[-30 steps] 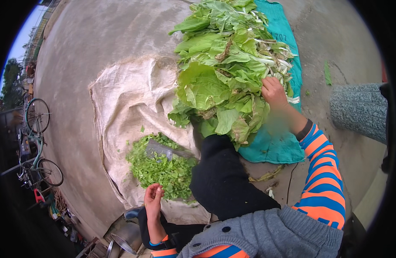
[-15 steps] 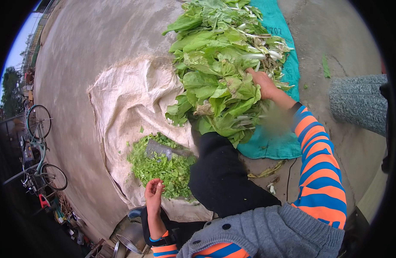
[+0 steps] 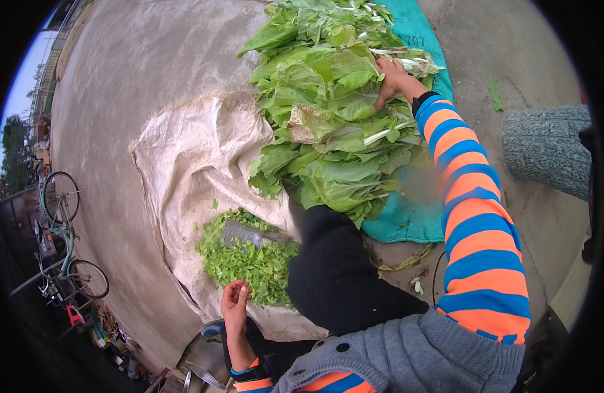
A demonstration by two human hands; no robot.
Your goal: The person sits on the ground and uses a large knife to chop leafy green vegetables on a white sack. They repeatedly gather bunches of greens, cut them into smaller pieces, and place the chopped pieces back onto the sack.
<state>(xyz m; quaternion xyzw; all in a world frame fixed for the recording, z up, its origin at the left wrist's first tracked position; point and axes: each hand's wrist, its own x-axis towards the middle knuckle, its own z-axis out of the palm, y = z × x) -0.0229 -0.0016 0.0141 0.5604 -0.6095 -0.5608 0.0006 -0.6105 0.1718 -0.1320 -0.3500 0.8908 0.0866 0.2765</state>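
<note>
**A bare right hand (image 3: 395, 80) on a big heap of leafy green vegetables with white stalks (image 3: 338, 124)**

The heap lies on a flat, blue-green woven sack (image 3: 407, 226), with many of the stalk ends pointing right. The right hand touches the leaves near the stalks, its thumb and fingers spread apart. Some leaves look brown and dry (one crinkly brown bit sits near the middle).

The bare left hand (image 3: 235, 302) is down low, just beside a pile of small, chopped green bits (image 3: 239, 268). Its fingers are softly bent, and I cannot tell if they pinch something tiny. The chopped bits lie on a wrinkly, off-white woven sack (image 3: 184, 147). A wide, flat, grey chopping knife (image 3: 241, 232) rests on top of them.

A bent leg in black cloth (image 3: 344, 281) is between the chopped bits and the blue-green sack. Far off to the left is a green bicycle with two dark wheels (image 3: 69, 247).
</note>
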